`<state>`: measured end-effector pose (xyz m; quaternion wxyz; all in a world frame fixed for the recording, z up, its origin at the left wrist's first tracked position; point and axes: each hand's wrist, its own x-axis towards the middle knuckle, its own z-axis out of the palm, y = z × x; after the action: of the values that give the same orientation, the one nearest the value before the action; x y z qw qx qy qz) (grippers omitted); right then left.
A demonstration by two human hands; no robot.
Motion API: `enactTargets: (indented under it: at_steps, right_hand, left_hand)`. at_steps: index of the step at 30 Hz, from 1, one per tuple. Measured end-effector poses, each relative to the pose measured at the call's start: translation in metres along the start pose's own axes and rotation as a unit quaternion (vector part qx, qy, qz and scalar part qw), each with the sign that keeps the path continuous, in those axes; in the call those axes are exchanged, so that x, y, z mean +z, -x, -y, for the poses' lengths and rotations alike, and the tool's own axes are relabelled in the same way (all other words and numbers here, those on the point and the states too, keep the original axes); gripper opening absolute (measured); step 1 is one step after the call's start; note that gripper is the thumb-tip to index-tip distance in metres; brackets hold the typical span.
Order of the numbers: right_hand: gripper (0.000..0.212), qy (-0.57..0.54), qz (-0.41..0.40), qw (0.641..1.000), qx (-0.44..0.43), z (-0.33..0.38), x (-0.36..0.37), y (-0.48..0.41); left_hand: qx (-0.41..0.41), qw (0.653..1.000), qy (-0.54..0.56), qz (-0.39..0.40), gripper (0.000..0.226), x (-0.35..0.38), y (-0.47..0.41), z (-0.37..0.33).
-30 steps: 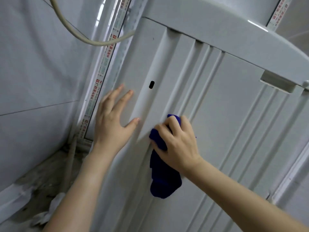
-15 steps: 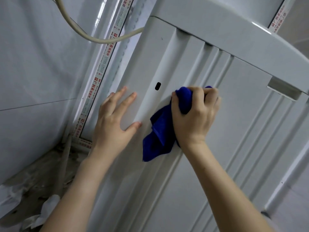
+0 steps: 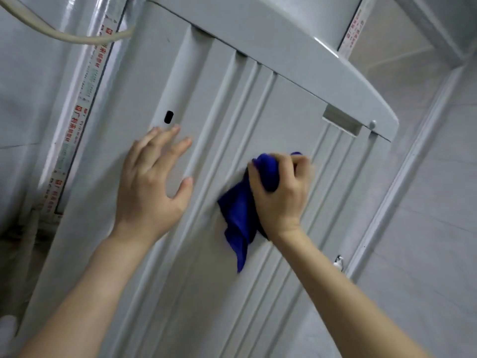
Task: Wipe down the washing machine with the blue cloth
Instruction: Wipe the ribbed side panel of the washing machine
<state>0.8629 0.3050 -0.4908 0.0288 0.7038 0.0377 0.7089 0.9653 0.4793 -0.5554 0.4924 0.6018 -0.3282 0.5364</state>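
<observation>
Head view: right hand (image 3: 280, 195) blurred, fist hiding blue cloth (image 3: 240, 215) top — tail hangs.

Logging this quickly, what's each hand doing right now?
Left hand: open, flat against the washing machine, holding nothing.
Right hand: closed on the blue cloth.

Blue cloth (image 3: 240, 215), ribbed grey-white washing machine (image 3: 284, 120)

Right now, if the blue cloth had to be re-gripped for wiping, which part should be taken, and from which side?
Probably the bunched upper wad of the blue cloth, where the right hand already closes on it, coming straight at the washing machine panel from the front. That part is thick and pressed to the ribbed panel; the lower tail hangs loose and would fold away.
</observation>
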Motion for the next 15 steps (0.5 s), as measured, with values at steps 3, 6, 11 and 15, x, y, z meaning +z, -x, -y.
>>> enactTargets:
  at_steps: [3, 6, 11, 15]
  right_hand:
    - [0.031, 0.009, -0.087, 0.995, 0.052, -0.013, 0.011, -0.077]
    - [0.03, 0.025, -0.11, 0.993, 0.041, -0.024, 0.012, -0.061]
    - [0.025, 0.032, 0.03, 0.997, 0.059, -0.037, -0.036, 0.149]
    - [0.022, 0.051, 0.091, 0.994, 0.032, -0.044, -0.055, 0.182]
  left_hand:
    - [0.027, 0.999, 0.003, 0.017, 0.053, 0.018, 0.006, -0.013]
    - [0.045, 0.999, -0.004, 0.026, 0.056, 0.035, 0.016, -0.025]
    - [0.064, 0.997, -0.028, 0.027, 0.056, 0.053, 0.034, -0.034]
    - [0.073, 0.996, -0.042, 0.034, 0.054, 0.059, 0.041, -0.037]
